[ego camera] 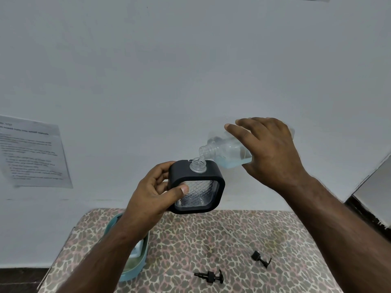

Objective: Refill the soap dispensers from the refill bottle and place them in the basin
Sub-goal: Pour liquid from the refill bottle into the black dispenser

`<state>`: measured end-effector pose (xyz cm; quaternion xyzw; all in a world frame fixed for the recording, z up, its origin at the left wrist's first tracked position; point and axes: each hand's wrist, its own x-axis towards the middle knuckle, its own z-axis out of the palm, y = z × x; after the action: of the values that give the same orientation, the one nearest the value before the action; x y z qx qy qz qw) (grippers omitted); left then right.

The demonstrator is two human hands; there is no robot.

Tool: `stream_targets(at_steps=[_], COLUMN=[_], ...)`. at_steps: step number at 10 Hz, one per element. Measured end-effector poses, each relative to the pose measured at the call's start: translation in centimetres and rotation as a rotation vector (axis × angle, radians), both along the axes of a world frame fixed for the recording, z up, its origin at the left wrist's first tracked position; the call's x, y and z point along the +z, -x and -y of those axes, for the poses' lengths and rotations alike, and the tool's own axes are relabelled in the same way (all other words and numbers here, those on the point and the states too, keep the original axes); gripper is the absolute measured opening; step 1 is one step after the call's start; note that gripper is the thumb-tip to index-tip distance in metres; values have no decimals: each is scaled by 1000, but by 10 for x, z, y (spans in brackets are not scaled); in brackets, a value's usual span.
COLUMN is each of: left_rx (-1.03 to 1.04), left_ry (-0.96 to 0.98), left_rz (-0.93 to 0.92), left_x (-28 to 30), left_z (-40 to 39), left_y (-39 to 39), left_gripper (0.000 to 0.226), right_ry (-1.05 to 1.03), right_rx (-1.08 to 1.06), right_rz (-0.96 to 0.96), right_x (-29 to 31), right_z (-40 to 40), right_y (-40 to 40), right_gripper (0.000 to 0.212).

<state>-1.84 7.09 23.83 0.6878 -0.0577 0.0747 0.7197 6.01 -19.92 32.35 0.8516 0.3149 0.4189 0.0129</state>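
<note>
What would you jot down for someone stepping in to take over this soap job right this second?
Left hand grips the black-framed dispenser, held above the table.
Right hand tilts the refill bottle, pale blue liquid running into the dispenser's open neck.
Two pumps lie loose on the table.
The basin sits at left, mostly hidden by the forearm.
Left: finish pouring, fit the pump, place the dispenser in the basin.
</note>
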Motion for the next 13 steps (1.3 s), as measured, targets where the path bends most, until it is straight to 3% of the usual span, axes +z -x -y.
stream_targets(at_steps=[13], left_rx=[6], left_ry=[-1], left_rz=[2], left_x=[3], left_z=[-2], left_y=[-4], left_gripper=[49], right_ry=[14], right_rx=[-15], right_rz=[-1], right_x=[4], right_z=[0], right_y=[-4], right_gripper=[79])
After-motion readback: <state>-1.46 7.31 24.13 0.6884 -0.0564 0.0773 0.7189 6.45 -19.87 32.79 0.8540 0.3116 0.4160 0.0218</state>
